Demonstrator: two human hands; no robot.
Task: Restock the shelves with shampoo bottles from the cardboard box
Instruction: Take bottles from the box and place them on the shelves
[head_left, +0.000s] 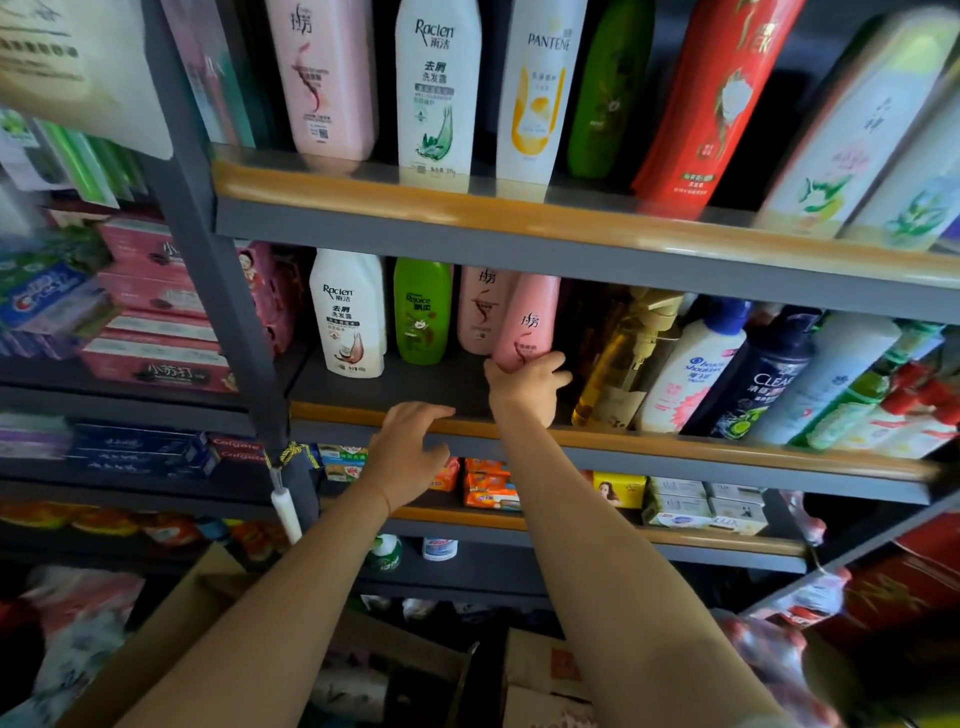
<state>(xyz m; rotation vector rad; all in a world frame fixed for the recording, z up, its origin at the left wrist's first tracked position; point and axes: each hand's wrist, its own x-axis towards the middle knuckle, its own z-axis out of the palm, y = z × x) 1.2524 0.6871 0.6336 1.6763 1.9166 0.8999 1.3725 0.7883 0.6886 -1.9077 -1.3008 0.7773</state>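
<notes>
From the head camera, both arms reach up at the shelving. The right hand (527, 384) is clamped round the bottom of a pink shampoo bottle (525, 325), fingers and thumb curled under its base, and the bottle leans to the left, its top tipped against a second pink bottle (480, 309) standing just behind it on the middle shelf (395, 384). The base looks lifted just off the shelf board, though the hand hides the contact. The left hand (408, 452) hangs lower, in front of the shelf's wooden lip (675, 447), fingers loosely spread and curved, gripping nothing. To the left of the pink pair stand a green bottle (422, 310) and a white Raclen bottle (349, 312), both upright. To the right, a crowd: an amber pump bottle (621, 358), a white Head & Shoulders bottle (693, 371), a dark Clear bottle (763, 374). Down at the bottom edge, the cardboard box (171, 639) sits below the arms, flap raised; its contents are too blurred to tell.
</notes>
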